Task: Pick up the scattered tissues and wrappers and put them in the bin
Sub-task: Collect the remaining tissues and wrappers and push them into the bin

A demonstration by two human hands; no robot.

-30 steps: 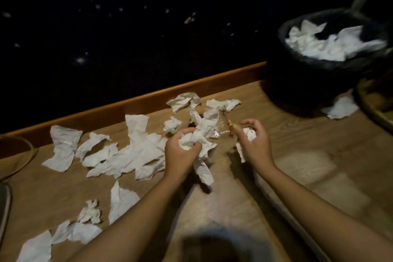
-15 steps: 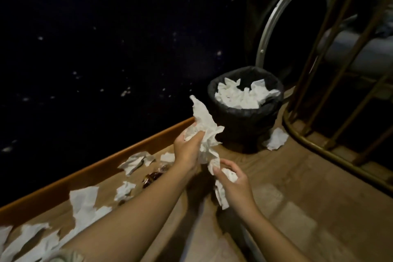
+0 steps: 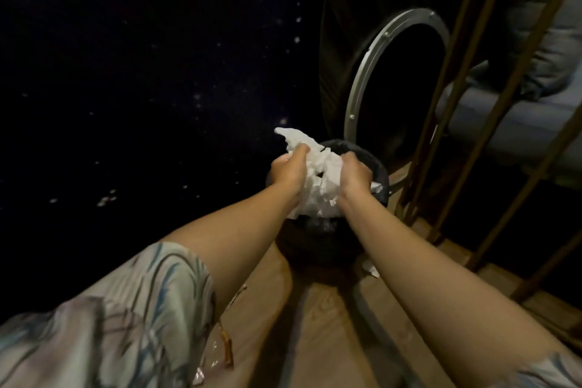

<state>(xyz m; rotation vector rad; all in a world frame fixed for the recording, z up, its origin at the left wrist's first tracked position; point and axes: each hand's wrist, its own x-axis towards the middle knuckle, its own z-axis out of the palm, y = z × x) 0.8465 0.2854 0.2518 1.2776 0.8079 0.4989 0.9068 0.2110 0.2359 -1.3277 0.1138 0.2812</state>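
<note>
Both arms reach out over the black bin (image 3: 318, 239), which stands on the wooden floor. My left hand (image 3: 288, 168) and my right hand (image 3: 354, 172) press a bundle of crumpled white tissues (image 3: 318, 179) between them, right above the bin's mouth. One tissue corner sticks up to the upper left of the bundle. The bin's opening is mostly hidden by the hands and tissues. A clear wrapper with a brown strip (image 3: 225, 346) lies on the floor near my left sleeve. A small white tissue scrap (image 3: 370, 269) lies at the bin's right foot.
A metal ring (image 3: 367, 72) leans behind the bin. Slanted brass-coloured bars (image 3: 453, 135) rise on the right over a low wooden step. Left of the floor's edge lies a dark speckled surface (image 3: 141, 88).
Both hands lifted the tissues off the floor and carried them forward to the bin. The view swung right, and the scattered tissues on the floor dropped out of sight.
</note>
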